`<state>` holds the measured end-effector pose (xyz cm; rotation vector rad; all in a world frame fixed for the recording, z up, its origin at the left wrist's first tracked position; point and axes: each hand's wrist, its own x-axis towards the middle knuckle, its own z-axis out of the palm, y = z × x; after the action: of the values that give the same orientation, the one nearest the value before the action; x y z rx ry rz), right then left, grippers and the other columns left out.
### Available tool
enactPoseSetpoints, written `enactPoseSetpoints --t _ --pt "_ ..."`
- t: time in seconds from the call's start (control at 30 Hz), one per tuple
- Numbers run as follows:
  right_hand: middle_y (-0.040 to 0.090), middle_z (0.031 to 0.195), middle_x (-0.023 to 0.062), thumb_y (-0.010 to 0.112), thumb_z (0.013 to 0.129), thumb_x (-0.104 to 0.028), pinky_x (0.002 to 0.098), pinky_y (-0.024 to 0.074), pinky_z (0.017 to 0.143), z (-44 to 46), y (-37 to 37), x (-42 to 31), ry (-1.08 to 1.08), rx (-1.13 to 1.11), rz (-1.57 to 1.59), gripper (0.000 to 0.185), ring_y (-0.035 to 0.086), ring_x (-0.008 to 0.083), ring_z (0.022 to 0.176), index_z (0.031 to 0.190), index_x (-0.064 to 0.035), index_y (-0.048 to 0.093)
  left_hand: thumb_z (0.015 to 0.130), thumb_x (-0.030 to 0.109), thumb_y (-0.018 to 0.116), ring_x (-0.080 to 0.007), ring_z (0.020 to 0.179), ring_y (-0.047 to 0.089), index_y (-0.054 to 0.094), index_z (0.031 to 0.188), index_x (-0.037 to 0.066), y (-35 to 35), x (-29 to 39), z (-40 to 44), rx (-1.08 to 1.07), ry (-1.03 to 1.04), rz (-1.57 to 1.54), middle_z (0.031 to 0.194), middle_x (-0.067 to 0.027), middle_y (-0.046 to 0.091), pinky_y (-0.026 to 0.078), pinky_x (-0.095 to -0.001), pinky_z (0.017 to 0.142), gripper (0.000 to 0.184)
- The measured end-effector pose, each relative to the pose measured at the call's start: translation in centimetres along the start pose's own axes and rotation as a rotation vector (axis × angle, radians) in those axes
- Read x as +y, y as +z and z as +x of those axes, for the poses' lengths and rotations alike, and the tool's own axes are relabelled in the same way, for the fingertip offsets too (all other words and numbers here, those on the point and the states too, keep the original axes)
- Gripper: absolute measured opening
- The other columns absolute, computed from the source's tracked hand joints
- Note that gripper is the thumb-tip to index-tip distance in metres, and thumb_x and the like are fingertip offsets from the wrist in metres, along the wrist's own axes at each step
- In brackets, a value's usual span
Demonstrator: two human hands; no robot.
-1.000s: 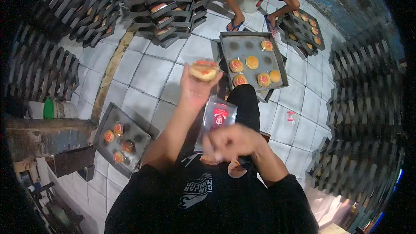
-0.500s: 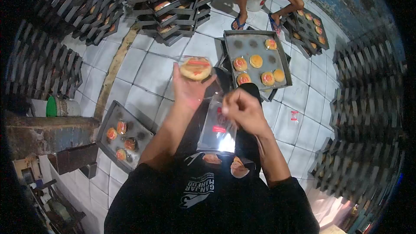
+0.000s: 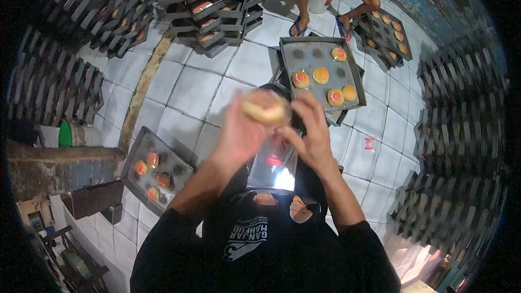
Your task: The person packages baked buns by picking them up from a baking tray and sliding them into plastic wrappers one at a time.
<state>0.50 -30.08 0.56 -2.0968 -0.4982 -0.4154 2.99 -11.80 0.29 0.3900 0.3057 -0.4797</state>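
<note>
A round bun in clear film with red print [image 3: 266, 107] rests in my left hand [image 3: 239, 130], blurred by motion. My right hand [image 3: 310, 133] is beside the bun's right side, thumb and fingers apart; whether the fingertips touch the wrapper is unclear. Below the hands, clear plastic bags with red print [image 3: 273, 171] lie on my lap. Just ahead to the right, a metal tray [image 3: 309, 62] holds several buns, some in printed film and some plain.
Another tray [image 3: 176, 168] with wrapped buns lies on the floor at left. Stacked trays [image 3: 217, 16] stand ahead and at both sides. A person's legs [image 3: 304, 0] are beyond the near tray. A green-rimmed bucket [image 3: 65, 133] is at far left. A red-printed packet [image 3: 369, 143] lies on the tiles.
The bun in my left hand has moved right and down, and my right hand has risen beside it. A wrapped bun at the tray's lower left corner is no longer visible.
</note>
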Motion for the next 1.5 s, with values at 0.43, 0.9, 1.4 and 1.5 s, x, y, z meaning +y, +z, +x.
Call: enactPoseSetpoints --t 0.43,0.9,1.4,1.5 --pt "0.064 0.082 0.0085 0.062 0.100 -0.015 0.0311 0.0478 0.065 2.6 1.2 3.7 0.157 0.040 0.015 0.019 0.060 0.0175 0.071 0.106 0.0018 0.068 0.107 0.027 0.052 -0.0152 0.106 0.063 0.068 0.117 -0.004 -4.6 0.4 4.2 0.067 0.704 1.014 0.110 -0.0091 0.070 0.049 -0.0306 0.096 0.035" --pt "0.054 0.063 -0.0047 0.064 0.100 -0.024 0.0205 0.0310 0.045 1.2 -0.9 2.1 0.852 0.014 0.644 0.030 0.044 0.0041 0.050 0.075 -0.0100 0.060 0.103 0.013 0.055 -0.0159 0.097 0.061 0.067 0.096 -0.004 -4.1 0.7 0.1 0.190 0.861 1.117 0.106 -0.0079 0.062 0.048 -0.0291 0.086 0.022" --pt "0.057 0.138 0.0170 0.073 0.093 -0.025 0.0378 0.0484 0.102 -0.8 0.2 7.0 0.603 0.213 0.446 0.069 0.062 0.0262 0.119 0.146 0.0045 0.039 0.095 0.009 0.065 -0.0186 0.119 0.059 0.057 0.135 0.000 -4.5 -2.4 3.5 0.160 0.555 1.119 0.131 -0.0151 0.061 0.046 -0.0334 0.102 0.042" --pt "0.058 0.134 0.0227 0.075 0.090 -0.027 0.0386 0.0452 0.106 2.5 -0.7 13.7 0.442 0.187 -0.167 0.075 0.060 0.0314 0.123 0.145 0.0066 0.037 0.091 0.014 0.071 -0.0307 0.129 0.055 0.052 0.142 0.002 -5.4 -2.6 2.3 0.027 0.467 1.298 0.138 -0.0196 0.058 0.044 -0.0397 0.107 0.056"
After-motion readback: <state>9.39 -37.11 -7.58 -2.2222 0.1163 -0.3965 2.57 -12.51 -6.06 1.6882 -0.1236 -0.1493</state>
